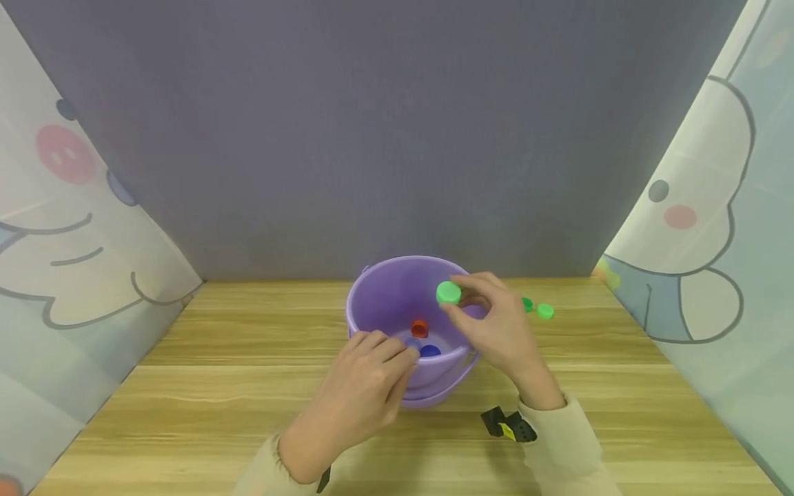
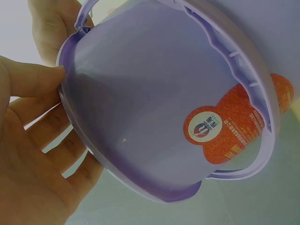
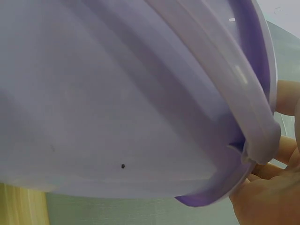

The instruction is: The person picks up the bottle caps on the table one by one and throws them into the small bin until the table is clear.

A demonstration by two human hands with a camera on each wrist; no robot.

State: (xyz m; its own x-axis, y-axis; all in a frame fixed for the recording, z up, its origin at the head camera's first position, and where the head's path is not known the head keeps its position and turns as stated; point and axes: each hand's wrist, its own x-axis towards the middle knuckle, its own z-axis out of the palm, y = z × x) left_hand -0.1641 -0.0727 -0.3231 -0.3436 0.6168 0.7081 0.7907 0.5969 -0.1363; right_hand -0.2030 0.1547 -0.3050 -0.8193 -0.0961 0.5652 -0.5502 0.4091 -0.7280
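A purple bucket [image 1: 380, 281] stands on the table, its mouth facing up. At its near left rim my left hand [image 1: 366, 375] grips the edge; in the left wrist view the thumb [image 2: 40, 79] lies on the outside and the other fingers reach behind the rim. Over the right part of the mouth, my right hand [image 1: 499, 327] pinches a light green bottle cap [image 1: 449, 293] between thumb and fingers. Inside the bucket lie a red cap [image 1: 419, 328] and a dark blue cap [image 1: 430, 351], with a paler blue piece [image 1: 413, 342] partly behind the left fingers.
Two green caps, one darker [image 1: 527, 304] and one lighter [image 1: 545, 311], lie on the wooden table [image 1: 248, 365] right of the bucket. The bucket's handle [image 2: 255, 89] hangs down on the near side. A grey panel [image 1: 397, 138] rises behind, with cartoon-printed sheets on both sides.
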